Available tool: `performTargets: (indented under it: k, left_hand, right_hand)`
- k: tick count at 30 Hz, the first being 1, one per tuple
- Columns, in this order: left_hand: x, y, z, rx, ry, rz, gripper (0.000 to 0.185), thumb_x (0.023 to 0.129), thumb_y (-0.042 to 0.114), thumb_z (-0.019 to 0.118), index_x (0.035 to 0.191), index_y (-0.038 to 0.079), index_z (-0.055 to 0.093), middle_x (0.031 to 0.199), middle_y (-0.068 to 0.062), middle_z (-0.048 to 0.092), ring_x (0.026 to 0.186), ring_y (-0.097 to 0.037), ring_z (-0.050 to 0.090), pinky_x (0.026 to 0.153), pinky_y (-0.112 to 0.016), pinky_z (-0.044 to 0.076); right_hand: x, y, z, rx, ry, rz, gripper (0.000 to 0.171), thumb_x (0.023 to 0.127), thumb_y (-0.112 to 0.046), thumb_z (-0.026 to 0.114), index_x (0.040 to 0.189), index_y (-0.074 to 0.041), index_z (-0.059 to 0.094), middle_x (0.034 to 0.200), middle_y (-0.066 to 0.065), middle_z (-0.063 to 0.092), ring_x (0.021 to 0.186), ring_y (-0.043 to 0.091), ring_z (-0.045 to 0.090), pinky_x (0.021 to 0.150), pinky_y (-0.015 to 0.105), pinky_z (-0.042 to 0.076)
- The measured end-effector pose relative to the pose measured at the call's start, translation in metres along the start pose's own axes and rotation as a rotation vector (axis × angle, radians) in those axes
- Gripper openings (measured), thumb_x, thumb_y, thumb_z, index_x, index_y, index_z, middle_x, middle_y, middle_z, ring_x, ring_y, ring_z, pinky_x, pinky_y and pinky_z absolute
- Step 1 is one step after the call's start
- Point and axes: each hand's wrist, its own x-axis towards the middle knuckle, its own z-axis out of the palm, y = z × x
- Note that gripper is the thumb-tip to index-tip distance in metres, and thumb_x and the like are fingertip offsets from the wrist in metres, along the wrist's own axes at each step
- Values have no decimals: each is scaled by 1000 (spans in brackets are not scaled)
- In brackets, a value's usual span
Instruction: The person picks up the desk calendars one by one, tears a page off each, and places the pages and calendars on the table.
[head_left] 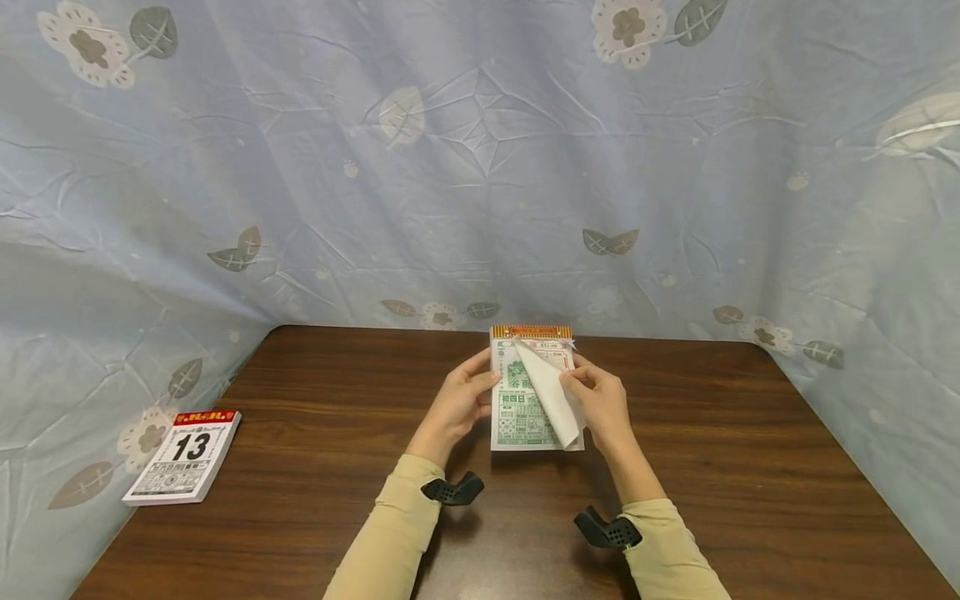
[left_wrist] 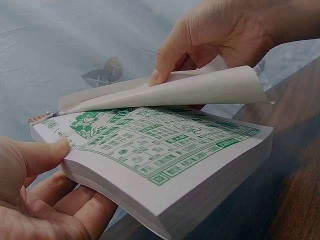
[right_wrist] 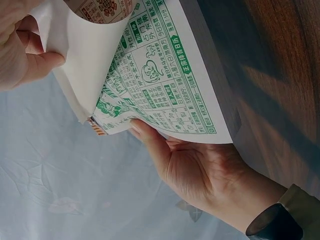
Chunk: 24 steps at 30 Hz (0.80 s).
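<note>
At the near edge of a dark wooden table [head_left: 315,492], two arms in tan sleeves [head_left: 390,542] reach forward, each with a black camera mount strapped at the wrist. Just beyond them, at the middle of the table, a person's left hand [head_left: 459,404] grips the left edge of a thick tear-off calendar pad [head_left: 521,417], thumb on the printed top page and fingers curled beneath the stack, as the left-wrist view shows; the pad's near end is lifted slightly off the wood. The right hand [head_left: 600,404] pinches a single sheet [head_left: 551,392] between thumb and fingers and has it peeled up and curled over toward the right, its blank back facing the head camera. That sheet hangs on only at the pad's orange binding strip [head_left: 531,331] at the far end. The page under it carries green print too small to read, and the lifted sheet hides part of it. Well apart, at the table's left edge, a second calendar pad [head_left: 183,457] lies flat, showing a large "13" under a red header. Behind everything hangs a wrinkled pale blue cloth [head_left: 480,167] printed with flowers and leaves, draped round three sides.
</note>
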Motion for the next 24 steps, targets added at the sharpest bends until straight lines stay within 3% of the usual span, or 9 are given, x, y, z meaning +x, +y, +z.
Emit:
performTargets:
  k: [5,12,24]
  left_hand:
    - [0,0,0,-8,0,1,52,98,4,50,148,13,40,88,3,75,75,-15,73,70,-36,60]
    - [-1,-1,-10,-95,45,2,49,101,7,48,149,15,40,97,-2,73,78,-15,73,68,-34,60]
    - [-1,2,-12,-92,53,18,51,100,8,49,150,16,39,97,-1,73,79,-15,74,71,-34,60]
  right_hand:
    - [0,0,0,22,-1,-3,24,92,-13,64,101,9,68,145,10,52,131,32,51,82,24,50]
    - [-3,-4,-4,212,14,16,23,94,-7,58,101,14,61,139,14,57,121,32,55,75,19,53]
    - [-3,-6,0,212,39,-6,22,95,-10,60,101,11,61,131,19,62,103,20,62,73,20,53]
